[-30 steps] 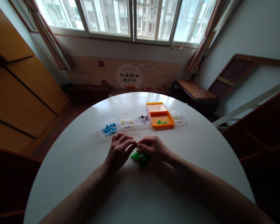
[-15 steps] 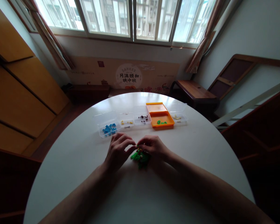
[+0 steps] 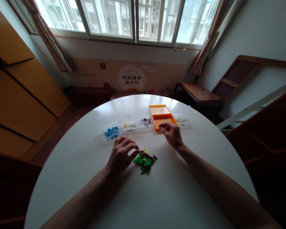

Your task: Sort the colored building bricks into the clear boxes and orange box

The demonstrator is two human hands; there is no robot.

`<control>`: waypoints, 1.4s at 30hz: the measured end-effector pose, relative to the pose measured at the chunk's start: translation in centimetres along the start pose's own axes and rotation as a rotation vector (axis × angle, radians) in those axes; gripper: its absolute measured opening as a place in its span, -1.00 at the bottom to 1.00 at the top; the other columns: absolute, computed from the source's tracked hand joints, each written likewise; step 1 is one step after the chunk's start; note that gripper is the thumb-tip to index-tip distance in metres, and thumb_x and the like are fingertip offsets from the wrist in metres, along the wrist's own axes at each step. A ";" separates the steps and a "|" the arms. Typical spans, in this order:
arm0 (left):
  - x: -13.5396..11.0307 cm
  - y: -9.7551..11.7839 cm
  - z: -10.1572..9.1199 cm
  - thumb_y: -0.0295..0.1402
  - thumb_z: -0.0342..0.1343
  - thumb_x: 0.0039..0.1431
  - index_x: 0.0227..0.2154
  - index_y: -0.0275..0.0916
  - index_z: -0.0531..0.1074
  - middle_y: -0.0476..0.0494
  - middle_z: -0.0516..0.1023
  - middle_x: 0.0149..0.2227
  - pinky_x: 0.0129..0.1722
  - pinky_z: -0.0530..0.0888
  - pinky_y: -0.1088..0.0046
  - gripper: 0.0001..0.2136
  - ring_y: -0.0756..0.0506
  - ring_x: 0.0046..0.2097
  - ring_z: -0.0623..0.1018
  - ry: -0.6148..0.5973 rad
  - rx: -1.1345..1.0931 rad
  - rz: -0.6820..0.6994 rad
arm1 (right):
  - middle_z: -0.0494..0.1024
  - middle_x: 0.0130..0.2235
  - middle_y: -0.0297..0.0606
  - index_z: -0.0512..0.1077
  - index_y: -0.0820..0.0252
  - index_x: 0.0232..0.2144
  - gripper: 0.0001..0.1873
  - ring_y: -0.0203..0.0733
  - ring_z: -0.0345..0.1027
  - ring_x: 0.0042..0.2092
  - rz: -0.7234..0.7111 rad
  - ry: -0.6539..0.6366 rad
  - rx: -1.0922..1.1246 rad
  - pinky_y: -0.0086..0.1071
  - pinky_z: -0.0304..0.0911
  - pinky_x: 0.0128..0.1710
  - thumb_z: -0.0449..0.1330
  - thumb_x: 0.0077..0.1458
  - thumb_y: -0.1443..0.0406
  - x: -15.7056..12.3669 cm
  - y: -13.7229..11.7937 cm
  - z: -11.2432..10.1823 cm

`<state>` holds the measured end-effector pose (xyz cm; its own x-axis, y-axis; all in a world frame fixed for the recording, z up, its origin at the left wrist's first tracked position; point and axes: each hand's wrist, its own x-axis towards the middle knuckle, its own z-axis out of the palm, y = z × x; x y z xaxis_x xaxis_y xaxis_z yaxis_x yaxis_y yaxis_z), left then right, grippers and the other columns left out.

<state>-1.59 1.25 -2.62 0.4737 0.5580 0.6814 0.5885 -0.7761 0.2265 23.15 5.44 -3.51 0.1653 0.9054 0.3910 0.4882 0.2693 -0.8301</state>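
Green and brown, the little brick build (image 3: 146, 161) lies on the white table (image 3: 90, 178) in our head view, just beside our left hand (image 3: 121, 154), whose thumb and forefinger curve narrowly toward its upper left edge, though we cannot tell whether they touch it. Farther out and well apart from the build, our right hand (image 3: 172, 135) reaches to the near edge of the orange box (image 3: 165, 118), thumb and forefinger close together at a small green piece (image 3: 159, 127), and we cannot tell whether they grip it.
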 end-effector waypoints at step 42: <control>0.0 0.6 -0.1 -0.42 0.14 0.19 -0.37 -0.16 0.48 -0.03 0.53 -0.36 -0.17 0.33 0.36 -0.95 -0.05 -0.24 0.41 0.013 -0.045 0.024 | 0.59 -0.35 -0.24 0.56 0.24 -0.21 -0.73 -0.31 0.34 -0.42 -0.090 -0.642 0.245 -0.45 0.26 -0.39 0.16 0.12 0.24 -4.3 -3.8 1.9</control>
<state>-1.27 0.80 -2.42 0.4782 0.5354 0.6962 0.5468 -0.8019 0.2410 18.94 1.15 -2.86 -0.4438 0.8705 0.2128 0.2564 0.3508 -0.9007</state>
